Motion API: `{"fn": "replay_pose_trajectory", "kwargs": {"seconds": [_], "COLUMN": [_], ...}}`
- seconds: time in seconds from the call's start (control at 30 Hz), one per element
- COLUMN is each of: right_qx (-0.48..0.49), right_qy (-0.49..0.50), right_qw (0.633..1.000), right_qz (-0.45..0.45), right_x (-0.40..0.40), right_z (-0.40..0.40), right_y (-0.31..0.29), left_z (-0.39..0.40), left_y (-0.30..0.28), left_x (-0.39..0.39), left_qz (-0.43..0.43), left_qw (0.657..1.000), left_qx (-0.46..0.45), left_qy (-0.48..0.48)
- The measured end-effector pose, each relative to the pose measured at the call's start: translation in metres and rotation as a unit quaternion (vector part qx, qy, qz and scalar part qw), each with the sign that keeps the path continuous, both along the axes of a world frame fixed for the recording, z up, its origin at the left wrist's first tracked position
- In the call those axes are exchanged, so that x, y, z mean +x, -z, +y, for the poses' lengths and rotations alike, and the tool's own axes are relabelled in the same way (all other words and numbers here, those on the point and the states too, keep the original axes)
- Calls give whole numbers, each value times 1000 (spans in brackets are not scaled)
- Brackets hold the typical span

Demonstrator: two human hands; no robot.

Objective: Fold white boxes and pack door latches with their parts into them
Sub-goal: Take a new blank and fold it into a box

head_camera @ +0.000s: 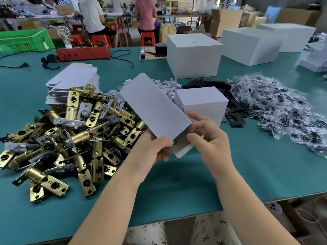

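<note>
**latchpacker:** So the white box [154, 107] was up off the green table [177, 183], held in both hands just to the right of the brass latch pile [70, 135]. Long flat panel facing up, tilted, its far end pointing away from the person.

**boxfan22:** What were the fingers doing?

**latchpacker:** The left hand [152, 152] had the near end, thumb pressed flat on top, the other fingers curled underneath. The right hand [208, 137] was on the near right corner, thumb and forefinger pinching the edge by the end flap, other fingers loosely bent.

**boxfan22:** And the rest of the stuff?

**latchpacker:** A stack of flat box blanks [74, 80] lay behind the latch pile. A squat folded white carton [201, 105] sat right of the pile, just behind the held box. Black strike plates [233, 115] were further right, then a heap of clear screw bags [283, 110]. Couldn't tell whether anything was inside the box.
</note>
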State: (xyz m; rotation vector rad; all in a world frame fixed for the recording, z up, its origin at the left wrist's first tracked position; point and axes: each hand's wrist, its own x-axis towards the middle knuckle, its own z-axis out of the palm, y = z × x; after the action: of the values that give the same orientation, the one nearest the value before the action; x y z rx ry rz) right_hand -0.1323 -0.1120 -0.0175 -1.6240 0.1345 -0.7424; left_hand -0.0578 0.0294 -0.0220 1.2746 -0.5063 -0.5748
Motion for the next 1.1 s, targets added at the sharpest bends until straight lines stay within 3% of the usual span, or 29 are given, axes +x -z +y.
{"fn": "replay_pose_trajectory", "kwargs": {"seconds": [0.17,0.33,0.53,0.7,1.1], "right_qx": [-47,-4,52,108,160], "right_qy": [-8,-10,-41,-139,-148], "right_qw": [999,999,997,984,975], "right_qz": [20,31,44,-31,28], "right_x": [0,0,-1,-4,0], "right_z": [3,4,1,0,-2], "right_y": [1,2,2,2,-2], "left_z": [1,5,5,3,5], "left_y": [-4,-4,-2,-4,-7], "left_x": [0,1,-2,-5,-15], "left_qz": [-39,-113,-277,-222,-259], "left_qw": [998,988,949,960,963], "left_qx": [3,-57,40,-15,6], "left_qy": [-58,-90,-146,-171,-80]}}
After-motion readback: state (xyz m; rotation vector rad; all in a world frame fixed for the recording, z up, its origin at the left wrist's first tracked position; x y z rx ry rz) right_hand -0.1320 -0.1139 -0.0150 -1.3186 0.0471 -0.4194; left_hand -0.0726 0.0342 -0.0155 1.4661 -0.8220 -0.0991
